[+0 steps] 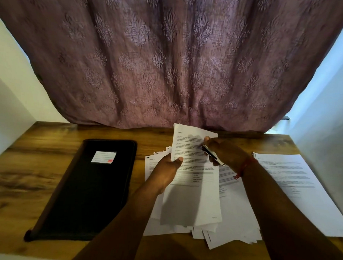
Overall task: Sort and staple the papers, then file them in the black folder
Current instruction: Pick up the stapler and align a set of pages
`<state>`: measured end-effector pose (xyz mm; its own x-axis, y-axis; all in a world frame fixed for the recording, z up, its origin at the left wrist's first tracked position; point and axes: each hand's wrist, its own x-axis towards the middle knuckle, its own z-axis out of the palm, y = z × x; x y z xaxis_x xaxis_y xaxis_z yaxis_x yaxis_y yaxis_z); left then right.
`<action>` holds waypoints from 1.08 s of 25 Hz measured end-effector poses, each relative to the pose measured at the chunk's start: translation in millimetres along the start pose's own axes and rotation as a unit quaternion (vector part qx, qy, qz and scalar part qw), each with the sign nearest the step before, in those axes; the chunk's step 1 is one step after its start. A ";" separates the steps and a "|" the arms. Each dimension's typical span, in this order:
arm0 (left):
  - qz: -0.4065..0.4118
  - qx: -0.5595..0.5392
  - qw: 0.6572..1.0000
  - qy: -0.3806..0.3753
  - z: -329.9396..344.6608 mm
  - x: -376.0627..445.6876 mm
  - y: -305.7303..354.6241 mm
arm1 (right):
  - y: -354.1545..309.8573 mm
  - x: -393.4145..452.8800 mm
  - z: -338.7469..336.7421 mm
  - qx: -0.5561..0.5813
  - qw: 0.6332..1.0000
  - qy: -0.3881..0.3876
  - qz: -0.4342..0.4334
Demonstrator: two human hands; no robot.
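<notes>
the left hand (169, 168) pinches a raised printed sheet (193, 179) at its left edge; the right hand (223, 150) holds its right edge while its grip also grasps a small stapler (213, 155). judged risks: the sheet could slip or crease, since the right hand's fingers are shared with the stapler; the loose pile (218, 221) on the table (41, 163) could slide off the near edge. count: one stapler, one closed black folder (87, 193) at left, one separate paper set (297, 183) at right, one fanned pile, sheets too many to count.
</notes>
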<state>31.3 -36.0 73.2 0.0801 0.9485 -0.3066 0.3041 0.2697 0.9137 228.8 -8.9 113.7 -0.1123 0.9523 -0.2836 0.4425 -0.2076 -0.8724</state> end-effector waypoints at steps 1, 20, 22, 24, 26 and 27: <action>0.004 0.004 1.000 -0.003 0.1 -0.4 0.7 | -5.6 -0.1 -2.9 0.006 1.000 -0.009 -0.006; 0.066 0.032 0.993 -0.089 -10.8 -6.6 14.1 | -134.0 55.6 -24.8 -0.597 0.745 -0.193 -0.228; 0.064 0.051 0.992 -0.093 -11.4 -4.4 13.2 | -145.8 53.9 -18.4 -0.635 0.703 -0.208 -0.243; 0.063 0.066 0.991 -0.099 -11.3 -1.2 12.1 | -154.2 53.2 -10.6 -0.669 0.666 -0.228 -0.239; 0.061 0.068 0.990 -0.105 -11.1 1.7 11.9 | -159.3 51.3 -2.0 -0.708 0.621 -0.239 -0.235; 0.058 0.068 0.990 -0.105 -11.2 2.9 11.5 | -161.1 49.7 1.6 -0.728 0.597 -0.241 -0.234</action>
<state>24.4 -28.3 85.8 0.3140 0.9119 -0.2642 0.4049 0.1231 0.9061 150.6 71.5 239.6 -0.6147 0.5821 -0.5322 0.5277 0.8050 0.2709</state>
